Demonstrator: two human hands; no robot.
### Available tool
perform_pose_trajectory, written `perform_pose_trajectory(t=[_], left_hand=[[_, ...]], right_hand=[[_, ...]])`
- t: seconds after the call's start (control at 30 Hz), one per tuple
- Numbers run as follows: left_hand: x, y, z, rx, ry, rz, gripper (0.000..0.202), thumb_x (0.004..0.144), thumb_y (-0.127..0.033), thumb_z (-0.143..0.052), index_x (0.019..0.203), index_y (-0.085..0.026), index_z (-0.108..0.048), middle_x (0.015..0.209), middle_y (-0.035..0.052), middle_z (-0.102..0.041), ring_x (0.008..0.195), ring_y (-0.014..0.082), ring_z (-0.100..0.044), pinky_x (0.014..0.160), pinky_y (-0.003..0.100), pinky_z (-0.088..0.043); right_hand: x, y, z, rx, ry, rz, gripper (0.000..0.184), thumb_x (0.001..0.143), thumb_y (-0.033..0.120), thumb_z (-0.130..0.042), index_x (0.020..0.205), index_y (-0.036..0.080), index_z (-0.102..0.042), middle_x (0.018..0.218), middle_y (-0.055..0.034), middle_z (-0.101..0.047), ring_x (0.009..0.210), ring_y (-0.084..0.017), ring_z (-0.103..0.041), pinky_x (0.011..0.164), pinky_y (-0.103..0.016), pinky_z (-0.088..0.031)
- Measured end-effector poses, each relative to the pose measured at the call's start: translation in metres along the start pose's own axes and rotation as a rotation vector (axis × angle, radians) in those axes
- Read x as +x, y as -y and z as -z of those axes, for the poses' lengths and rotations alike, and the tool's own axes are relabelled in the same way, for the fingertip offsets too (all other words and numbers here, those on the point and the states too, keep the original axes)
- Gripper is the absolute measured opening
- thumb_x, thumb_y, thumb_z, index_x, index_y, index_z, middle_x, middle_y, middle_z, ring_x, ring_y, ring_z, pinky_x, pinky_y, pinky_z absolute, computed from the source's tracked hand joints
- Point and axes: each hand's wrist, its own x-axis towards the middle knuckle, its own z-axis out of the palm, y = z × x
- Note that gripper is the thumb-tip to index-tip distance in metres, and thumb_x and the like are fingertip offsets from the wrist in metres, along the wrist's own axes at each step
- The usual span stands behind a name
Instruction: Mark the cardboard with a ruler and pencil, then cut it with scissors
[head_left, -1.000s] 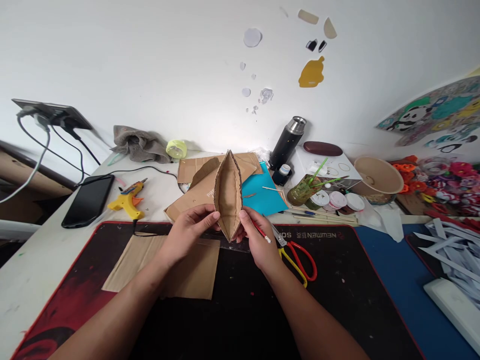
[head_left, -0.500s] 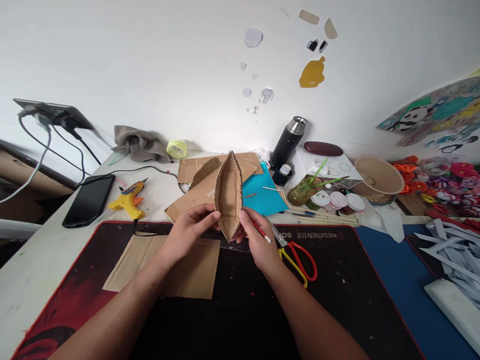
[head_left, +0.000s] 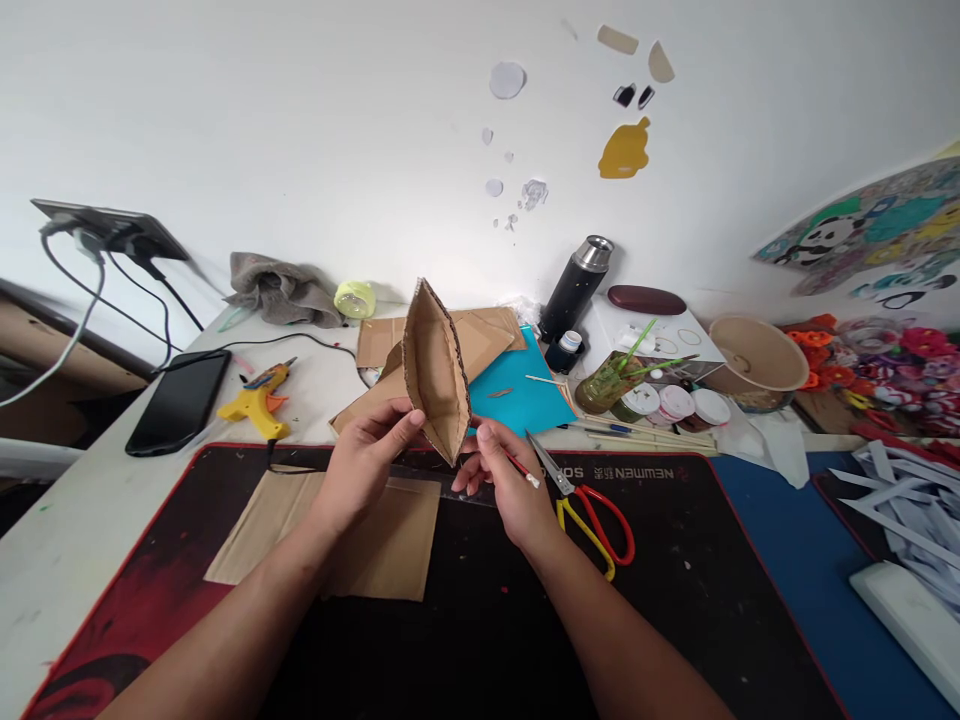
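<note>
A boat-shaped cardboard piece (head_left: 437, 365), hollow with pointed ends, is held up in front of me and tilts to the left. My left hand (head_left: 367, 450) is closed on its lower left side, thumb on the rim. At its lower right edge is my right hand (head_left: 510, 480), with a thin red pencil (head_left: 521, 466) tucked in it. Whether the right fingertips still touch the cardboard is hard to tell. Scissors (head_left: 589, 510) with one red and one yellow handle lie right of that hand. A flat cardboard sheet (head_left: 390, 550) lies under my left forearm.
A yellow glue gun (head_left: 259, 400) and a black phone (head_left: 178, 402) lie at the left. Behind my hands are cardboard pieces (head_left: 480, 340) and a blue sheet (head_left: 517, 400). A black thermos (head_left: 577, 285), paint jars (head_left: 675, 402) and a beige bowl (head_left: 757, 350) stand at the back right.
The cardboard boat shape has tilted to the left and turned, showing more of its inside. The right hand's fingers have loosened from its lower right side, while the left hand keeps hold.
</note>
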Motion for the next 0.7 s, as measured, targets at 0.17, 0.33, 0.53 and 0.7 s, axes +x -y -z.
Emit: perform_pose_trajectory(t=[0.17, 0.33, 0.53, 0.7], left_hand=[[0.0022, 0.0018, 0.0005, -0.044, -0.077, -0.035, 0.041, 0.079, -0.057, -0.094, 0.095, -0.021, -0.081, 0.094, 0.0035, -0.078, 0.077, 0.0186, -0.068, 0.077, 0.032, -0.057], [0.0019, 0.0024, 0.0012, -0.028, -0.063, -0.025, 0.041, 0.081, -0.055, -0.092, 0.099, -0.02, -0.081, 0.095, 0.0032, -0.077, 0.078, 0.019, -0.069, 0.081, 0.034, -0.057], [0.0008, 0.0011, 0.0001, 0.001, -0.083, -0.024, 0.044, 0.08, -0.058, -0.092, 0.098, -0.02, -0.079, 0.093, 0.0039, -0.076, 0.077, 0.0199, -0.068, 0.083, 0.036, -0.057], [0.0005, 0.0008, -0.0009, -0.023, -0.085, -0.031, 0.043, 0.08, -0.056, -0.092, 0.099, -0.02, -0.079, 0.095, 0.0035, -0.076, 0.077, 0.0195, -0.068, 0.083, 0.035, -0.057]], right_hand=[[-0.0033, 0.004, -0.0018, -0.047, 0.065, -0.023, 0.054, 0.097, 0.069, -0.071, 0.121, 0.021, -0.074, 0.1, -0.0091, -0.084, 0.059, -0.015, -0.072, 0.054, -0.026, -0.051], [-0.0066, 0.006, -0.004, -0.091, 0.103, -0.034, 0.045, 0.097, 0.065, -0.073, 0.106, 0.021, -0.07, 0.102, -0.0094, -0.085, 0.06, -0.014, -0.073, 0.056, -0.025, -0.051], [-0.006, 0.0031, -0.0043, -0.119, 0.119, -0.021, 0.043, 0.098, 0.064, -0.072, 0.104, 0.021, -0.069, 0.1, -0.0087, -0.085, 0.059, -0.014, -0.072, 0.054, -0.024, -0.05], [-0.0053, -0.0005, -0.0047, -0.125, 0.139, -0.015, 0.042, 0.098, 0.063, -0.072, 0.101, 0.021, -0.071, 0.093, -0.0067, -0.084, 0.059, -0.014, -0.072, 0.054, -0.024, -0.05]])
